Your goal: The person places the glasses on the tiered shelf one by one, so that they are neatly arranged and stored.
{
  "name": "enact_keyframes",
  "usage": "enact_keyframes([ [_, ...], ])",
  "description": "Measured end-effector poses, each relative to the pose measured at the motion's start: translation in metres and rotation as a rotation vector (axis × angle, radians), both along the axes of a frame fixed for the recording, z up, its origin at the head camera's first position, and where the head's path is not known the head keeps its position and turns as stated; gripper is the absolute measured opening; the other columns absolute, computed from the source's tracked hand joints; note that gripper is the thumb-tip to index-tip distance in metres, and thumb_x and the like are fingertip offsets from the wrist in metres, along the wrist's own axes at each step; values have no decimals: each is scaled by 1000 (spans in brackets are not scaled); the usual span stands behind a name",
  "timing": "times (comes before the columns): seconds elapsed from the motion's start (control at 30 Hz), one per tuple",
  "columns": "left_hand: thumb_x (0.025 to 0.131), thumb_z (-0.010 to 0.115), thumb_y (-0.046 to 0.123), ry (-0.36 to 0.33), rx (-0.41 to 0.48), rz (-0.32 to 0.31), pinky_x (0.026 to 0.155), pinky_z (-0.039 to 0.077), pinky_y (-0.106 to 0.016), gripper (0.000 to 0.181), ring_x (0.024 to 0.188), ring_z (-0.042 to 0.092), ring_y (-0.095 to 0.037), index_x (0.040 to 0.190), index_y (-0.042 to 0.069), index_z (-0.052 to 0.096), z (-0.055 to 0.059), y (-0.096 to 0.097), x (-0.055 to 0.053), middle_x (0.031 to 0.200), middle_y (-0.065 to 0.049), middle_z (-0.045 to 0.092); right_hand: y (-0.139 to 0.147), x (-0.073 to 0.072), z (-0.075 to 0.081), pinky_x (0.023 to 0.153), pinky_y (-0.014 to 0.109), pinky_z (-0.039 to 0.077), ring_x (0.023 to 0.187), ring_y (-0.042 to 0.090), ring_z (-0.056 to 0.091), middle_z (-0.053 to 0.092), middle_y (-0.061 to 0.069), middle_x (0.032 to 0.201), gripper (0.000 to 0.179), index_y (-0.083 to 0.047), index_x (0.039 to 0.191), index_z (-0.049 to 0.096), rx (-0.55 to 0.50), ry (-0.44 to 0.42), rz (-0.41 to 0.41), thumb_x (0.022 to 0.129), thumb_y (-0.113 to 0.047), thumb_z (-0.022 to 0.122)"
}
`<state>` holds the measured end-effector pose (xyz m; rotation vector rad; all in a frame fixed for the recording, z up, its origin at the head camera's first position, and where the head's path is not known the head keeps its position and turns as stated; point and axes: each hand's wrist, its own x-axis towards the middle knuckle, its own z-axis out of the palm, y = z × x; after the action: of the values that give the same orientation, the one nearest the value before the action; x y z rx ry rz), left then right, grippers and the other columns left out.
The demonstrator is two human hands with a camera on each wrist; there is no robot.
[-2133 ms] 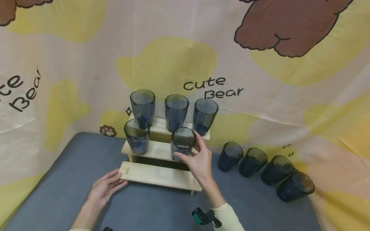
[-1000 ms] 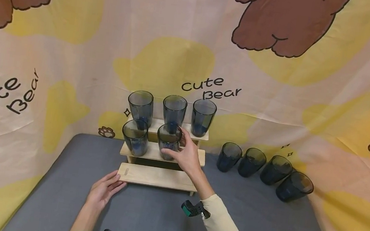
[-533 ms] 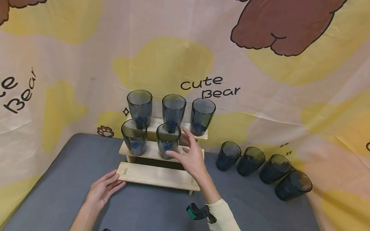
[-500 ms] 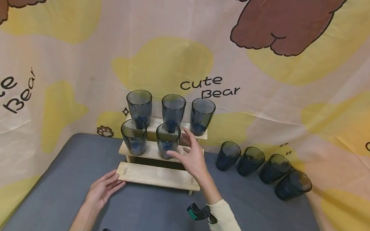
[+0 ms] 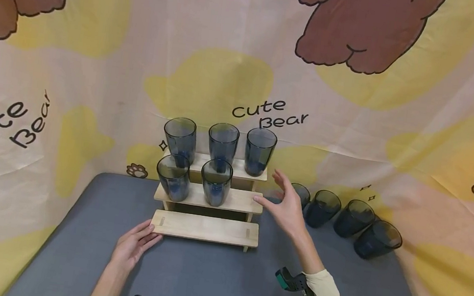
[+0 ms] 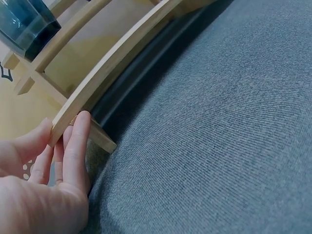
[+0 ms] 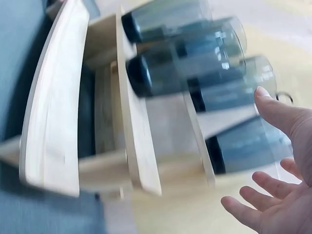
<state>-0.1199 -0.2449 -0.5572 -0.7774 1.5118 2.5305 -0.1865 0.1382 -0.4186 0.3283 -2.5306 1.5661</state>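
A three-tier wooden stand (image 5: 205, 228) stands near the back of the table. My left hand (image 5: 131, 247) pinches the left end of its lowest board; in the left wrist view the thumb lies at the board's end and the fingers (image 6: 75, 151) reach underneath. Three blue-grey drinking glasses stand upright on the top tier, the rightmost glass (image 5: 259, 153) among them. Two more are on the middle tier, a left glass (image 5: 173, 177) and a centre glass (image 5: 216, 182). My right hand (image 5: 289, 209), fingers spread and holding nothing, hovers off the stand's right side.
Several more glasses stand in a slanting row on the blue-grey table (image 5: 203, 282) to the right, including the end glass (image 5: 378, 240). My right hand partly hides the nearest glass (image 5: 301, 193). A printed cloth (image 5: 209, 80) hangs closely behind and along both sides.
My right hand slid a glass left to the middle tier's centre, let go, and has moved right, away from it. My left hand has stayed at the lowest board.
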Motion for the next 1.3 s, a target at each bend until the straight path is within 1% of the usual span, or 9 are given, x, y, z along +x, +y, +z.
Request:
enact_keyframes([
  [0.17, 99, 57, 3, 0, 2, -2, 97, 56, -38, 60, 91, 69, -16, 151, -2, 29, -1, 1, 0, 96, 3, 66, 33, 3, -5, 108, 51, 45, 137, 35, 39, 38, 17, 152, 91, -9, 153, 29, 45, -4, -56, 82, -27, 82],
  [0.43, 98, 58, 5, -13, -11, 2, 97, 56, -37, 59, 88, 64, -15, 150, -1, 31, -3, 3, -1, 97, -1, 64, 88, 9, -16, 114, 55, 35, 140, 37, 33, 37, 17, 152, 90, -10, 154, 27, 128, -11, -187, 84, -34, 79],
  [0.73, 100, 55, 3, 6, -13, -21, 98, 56, -38, 57, 90, 66, -15, 150, -2, 31, -2, 7, -3, 98, 0, 64, 151, 31, -33, 107, 63, 37, 132, 49, 37, 37, 23, 150, 89, -4, 152, 30, 232, 14, -346, 84, -32, 80],
  [0.93, 99, 57, 3, -5, 5, -7, 98, 56, -38, 57, 88, 65, -15, 150, -1, 32, 0, 8, -4, 96, -2, 64, 185, 54, -34, 106, 65, 36, 132, 51, 35, 31, 19, 155, 85, -10, 154, 29, 141, -55, -504, 87, -31, 76],
  [1.03, 98, 57, 3, -8, 8, -4, 97, 56, -38, 58, 88, 65, -15, 151, -1, 31, 0, 7, -4, 95, -1, 65, 200, 63, -37, 112, 54, 36, 135, 41, 36, 33, 14, 155, 83, -12, 154, 30, 84, -58, -567, 87, -29, 76],
  [1.07, 99, 57, 3, -8, 12, -2, 98, 56, -38, 58, 88, 65, -15, 150, -1, 31, 1, 6, -3, 95, -1, 65, 205, 65, -39, 108, 47, 40, 132, 38, 39, 35, 14, 154, 82, -12, 154, 32, 98, -47, -589, 87, -28, 77],
  [1.13, 98, 57, 3, -10, 25, 4, 98, 56, -39, 57, 88, 65, -15, 150, 0, 32, 1, 5, -3, 95, -2, 65, 214, 68, -45, 110, 45, 39, 131, 35, 40, 39, 14, 152, 81, -12, 152, 36, 117, -1, -611, 84, -24, 79],
  [1.23, 98, 57, 2, -14, 38, 17, 98, 56, -40, 49, 87, 65, -16, 144, 4, 40, 1, 3, -1, 95, -2, 65, 227, 71, -61, 106, 49, 42, 131, 34, 40, 39, 15, 151, 85, -10, 151, 37, 166, 42, -636, 80, -20, 82],
  [1.3, 98, 57, 1, -13, 42, 23, 98, 56, -40, 41, 86, 65, -16, 137, 7, 47, 1, 2, -1, 95, -2, 65, 234, 74, -72, 111, 61, 34, 140, 38, 31, 32, 16, 155, 90, -8, 153, 30, 127, 27, -637, 80, -16, 82],
])
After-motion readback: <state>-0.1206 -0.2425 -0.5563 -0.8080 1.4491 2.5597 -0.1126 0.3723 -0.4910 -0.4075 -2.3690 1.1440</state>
